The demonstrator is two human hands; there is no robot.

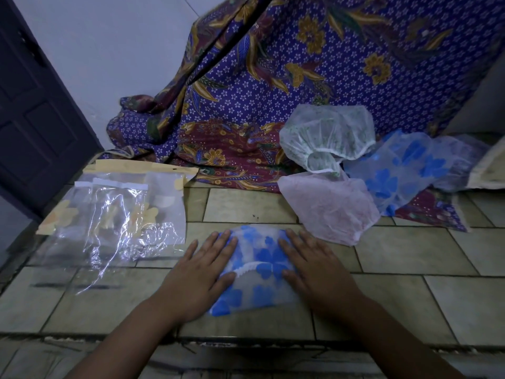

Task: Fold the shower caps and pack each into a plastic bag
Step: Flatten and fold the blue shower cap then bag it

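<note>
Pale tiled floor (410,255) is filling the lower frame, its front edge running along the bottom, a dark door (41,119) standing at upper left and patterned purple cloth (328,77) hanging behind. Both hands are pressing flat, fingers spread, grasping nothing: the left hand (199,277) and right hand (317,269) are lying on the blue-flowered shower cap (259,269) at lower centre. Plastic bags (114,214) are lying at left; more caps (328,138) are piling at right. Bare tiles are stretching at lower right.

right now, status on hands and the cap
Left hand and right hand flat, pressing blue-flowered cap on tiles. Plastic bags left, not yet used. Nothing in the way.
</note>
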